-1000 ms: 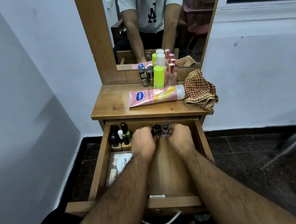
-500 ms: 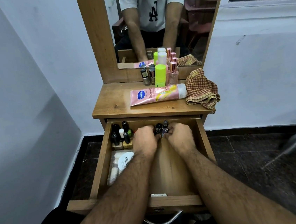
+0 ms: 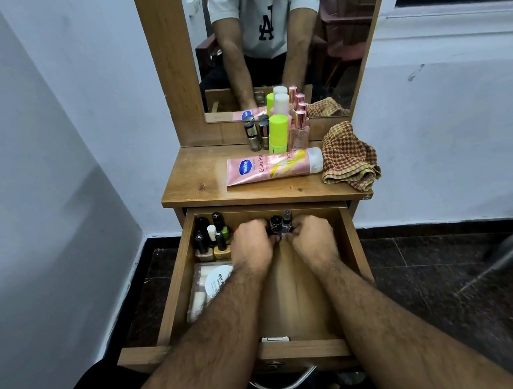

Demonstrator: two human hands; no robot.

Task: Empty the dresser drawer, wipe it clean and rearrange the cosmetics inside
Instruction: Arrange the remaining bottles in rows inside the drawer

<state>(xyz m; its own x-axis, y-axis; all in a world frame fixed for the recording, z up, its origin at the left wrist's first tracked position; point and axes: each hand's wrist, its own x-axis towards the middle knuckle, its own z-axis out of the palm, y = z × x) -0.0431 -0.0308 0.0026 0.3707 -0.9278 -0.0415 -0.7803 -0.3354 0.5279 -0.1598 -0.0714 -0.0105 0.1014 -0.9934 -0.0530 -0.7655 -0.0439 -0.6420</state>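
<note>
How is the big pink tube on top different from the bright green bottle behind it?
The pink tube lies flat on its side; the green bottle stands upright. The pink tube is longer and has a white cap and a blue logo; the green bottle is one bright colour. Both sit on the dresser top, not in the drawer.

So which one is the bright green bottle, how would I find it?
Look at the dresser top, below the mirror. A row of small bottles stands against the mirror's frame. The bright green bottle is the only neon yellow-green one, between two dark-capped nail polishes and a pink bottle.
</note>
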